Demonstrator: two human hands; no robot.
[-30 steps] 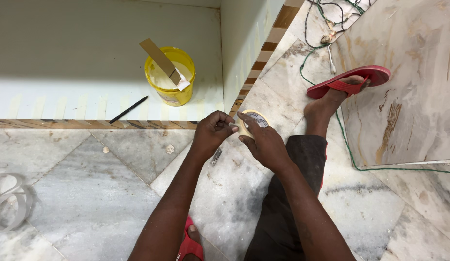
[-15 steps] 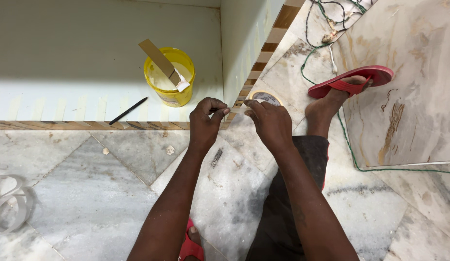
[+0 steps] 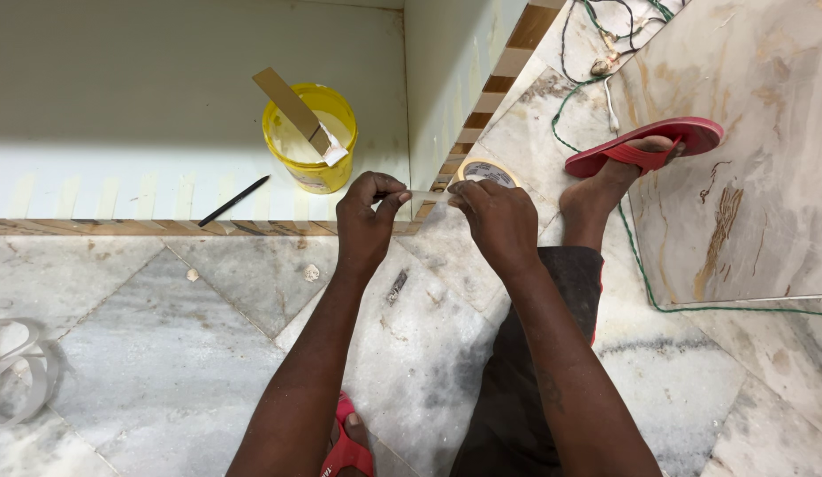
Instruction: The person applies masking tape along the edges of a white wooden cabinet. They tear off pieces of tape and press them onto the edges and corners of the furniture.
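My right hand [image 3: 498,221] grips a roll of pale masking tape [image 3: 484,170], only the roll's top arc showing past my fingers. My left hand [image 3: 367,219] pinches the free end of the tape strip [image 3: 426,195], which stretches short and level between both hands. Both hands hover over the inner corner of a white board frame with a brown-and-cream striped edge [image 3: 482,108].
A yellow bucket [image 3: 312,141] with a cardboard strip in it stands on the white board, a black pencil [image 3: 234,200] beside it. My foot in a red sandal [image 3: 645,150] rests on marble floor; green wire [image 3: 636,256] loops nearby. Clear tape scraps [image 3: 18,371] lie at left.
My hands have drawn apart a little, pulling a short length of tape off the roll. The view has shifted slightly upward.
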